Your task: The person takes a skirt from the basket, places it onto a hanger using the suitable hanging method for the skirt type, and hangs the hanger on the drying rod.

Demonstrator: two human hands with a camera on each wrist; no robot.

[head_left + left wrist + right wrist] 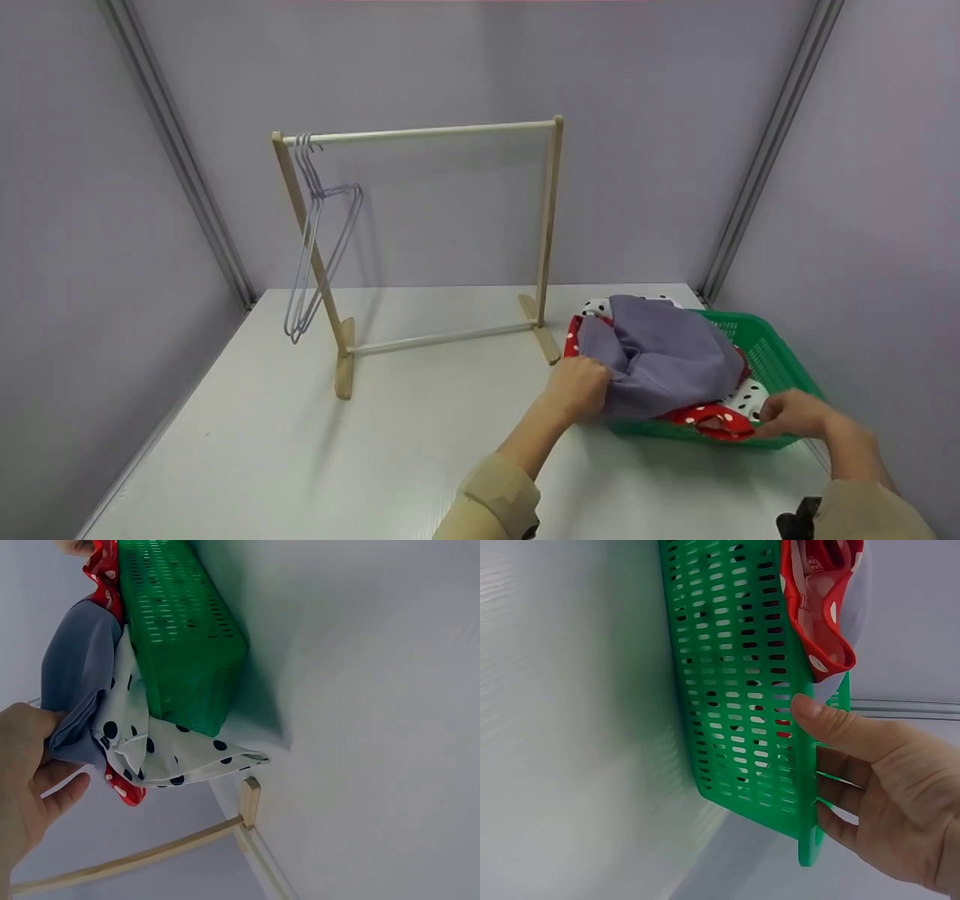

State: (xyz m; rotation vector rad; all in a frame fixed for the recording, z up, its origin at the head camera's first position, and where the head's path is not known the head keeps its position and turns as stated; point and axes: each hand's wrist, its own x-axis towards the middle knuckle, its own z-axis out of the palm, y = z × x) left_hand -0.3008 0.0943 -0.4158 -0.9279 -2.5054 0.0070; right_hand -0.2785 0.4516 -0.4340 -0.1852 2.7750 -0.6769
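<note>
A green plastic basket [780, 352] stands on the right side of the table, heaped with clothes. On top lies a grey-purple garment [675, 356]; my left hand [579, 386] pinches its near left edge. Under it show a red cloth with white dots [724, 421] and a white cloth with black dots [169, 754], which hangs over the basket's end in the left wrist view. My right hand [799, 412] grips the basket's rim at the near right corner. In the right wrist view its thumb [821, 716] lies over the rim, the fingers on the inner side.
A wooden clothes rack [551, 225] stands left of the basket, its foot close to it. Several thin hangers [309, 247] hang at the left end of its white top rod [427, 133]. Walls enclose the white table [300, 465] at the back and both sides.
</note>
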